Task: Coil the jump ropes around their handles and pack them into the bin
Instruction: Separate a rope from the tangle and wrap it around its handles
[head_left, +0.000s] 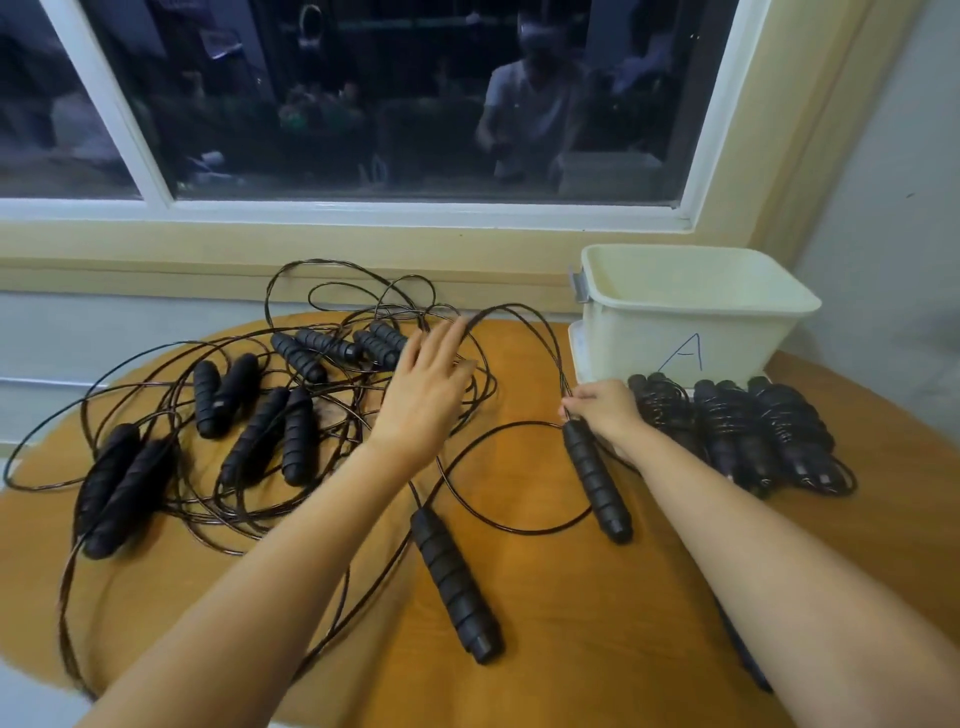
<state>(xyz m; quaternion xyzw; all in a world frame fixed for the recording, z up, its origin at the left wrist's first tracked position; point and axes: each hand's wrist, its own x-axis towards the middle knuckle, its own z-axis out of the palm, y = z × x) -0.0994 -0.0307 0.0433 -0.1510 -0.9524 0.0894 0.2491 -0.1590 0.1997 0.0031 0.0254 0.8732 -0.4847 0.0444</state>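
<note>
Several black jump ropes with ribbed foam handles lie tangled on the round wooden table. My right hand pinches the cord just above one handle, which hangs down onto the table. The rope's other handle lies at the front centre. My left hand reaches out with straight fingers over a raised loop of cord, touching it. Three coiled ropes lie side by side in front of the cream bin, which is marked with an A and looks empty.
The loose tangle of handles and cords covers the table's left half. The bin stands at the back right against the window sill. A grey wall closes the right side.
</note>
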